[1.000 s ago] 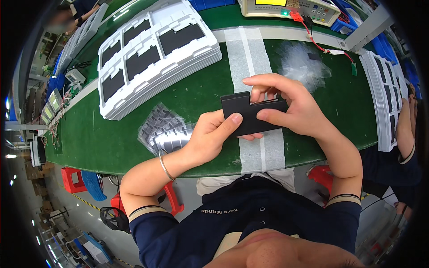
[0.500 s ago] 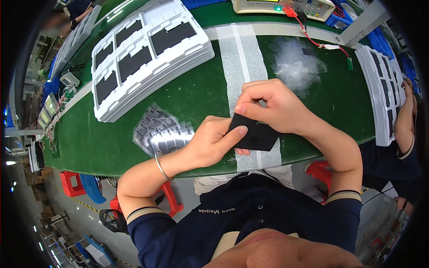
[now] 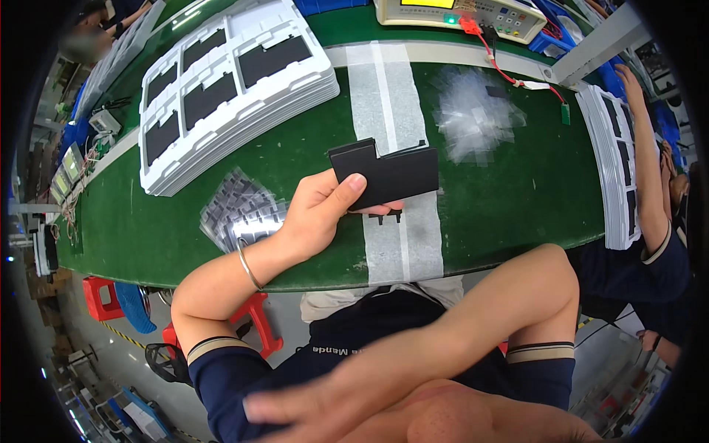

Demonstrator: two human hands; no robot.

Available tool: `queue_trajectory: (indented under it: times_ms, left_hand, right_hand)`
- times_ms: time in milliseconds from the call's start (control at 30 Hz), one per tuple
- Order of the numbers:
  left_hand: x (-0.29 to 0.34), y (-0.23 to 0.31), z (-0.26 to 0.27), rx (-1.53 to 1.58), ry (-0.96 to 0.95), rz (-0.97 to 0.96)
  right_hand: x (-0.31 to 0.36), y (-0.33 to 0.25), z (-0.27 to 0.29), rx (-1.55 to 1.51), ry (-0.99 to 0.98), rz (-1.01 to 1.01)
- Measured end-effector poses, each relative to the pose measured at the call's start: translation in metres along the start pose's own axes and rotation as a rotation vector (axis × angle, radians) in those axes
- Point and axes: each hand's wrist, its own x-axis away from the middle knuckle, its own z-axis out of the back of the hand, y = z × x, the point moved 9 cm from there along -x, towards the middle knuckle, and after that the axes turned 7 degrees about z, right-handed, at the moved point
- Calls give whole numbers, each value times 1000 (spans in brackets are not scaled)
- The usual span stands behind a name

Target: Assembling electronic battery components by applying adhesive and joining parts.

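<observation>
Watching remotely, I'm seeing the left hand (image 3: 316, 210) gripping a notched black piece (image 3: 399, 176) above the worktop (image 3: 509, 199), its long axis running rightward from those fingers (image 3: 387, 207), the blurred right hand (image 3: 314, 402) farther off, its grip unclear

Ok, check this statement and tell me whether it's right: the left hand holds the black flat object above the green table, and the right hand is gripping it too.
Not quite: the right hand is off the black flat object. The head view shows it blurred by the person's torso. The left hand does hold the object above the green table.
</observation>
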Motion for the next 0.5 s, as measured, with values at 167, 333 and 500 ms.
queue_trajectory:
  times_ms: [167,333,500]
  left_hand:
    - [1,-2,-1,41,-42,-4]
    - [5,-6,-2,125,-53,-11]
    - [3,-9,-12,109,-98,58]
  right_hand:
    - [27,-20,11,-260,-135,202]
    - [138,61,49,63,-410,-733]
    - [220,92,14,-885,306,-1675]
